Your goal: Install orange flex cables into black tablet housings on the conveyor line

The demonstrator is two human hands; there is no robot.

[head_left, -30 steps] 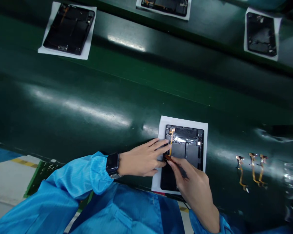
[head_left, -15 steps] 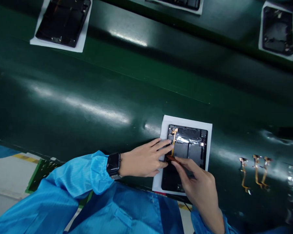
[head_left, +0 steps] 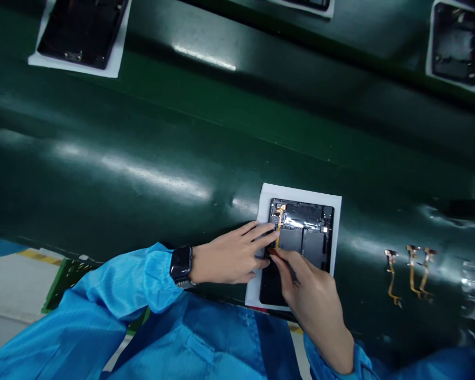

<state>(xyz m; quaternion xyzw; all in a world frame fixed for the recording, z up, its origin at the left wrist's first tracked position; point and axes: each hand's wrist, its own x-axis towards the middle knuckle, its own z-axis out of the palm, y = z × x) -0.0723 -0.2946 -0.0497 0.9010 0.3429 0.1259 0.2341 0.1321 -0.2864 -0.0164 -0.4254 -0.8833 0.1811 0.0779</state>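
- The left hand (head_left: 229,256) lies flat and spread, holding nothing; its fingertips (head_left: 267,235) press on the left edge of the opened device (head_left: 306,240).
- The right hand (head_left: 311,298) is curled, thumb and forefinger pinched together on the lower end of the orange flex cable (head_left: 278,224), just beside the left fingertips.
- The orange flex cable runs up the left side of the device's inside, from the pinch to a connector near the top left corner.
- The opened device lies face down, black frame and dark inner plates showing, on a white sheet (head_left: 298,191) at the near edge of the green belt (head_left: 206,132) (any print on the parts is too small to read).
- A dark smartwatch (head_left: 181,265) sits on the left wrist, its face blank; blue sleeves (head_left: 114,301) cover both arms.
- Three spare flex cables (head_left: 410,269) lie side by side on the belt to the right, well apart from the hands.
- Farther up the belt, another device on a white sheet (head_left: 81,29) lies at the top left, and one more (head_left: 457,45) at the top right, both partly cut off by the frame.
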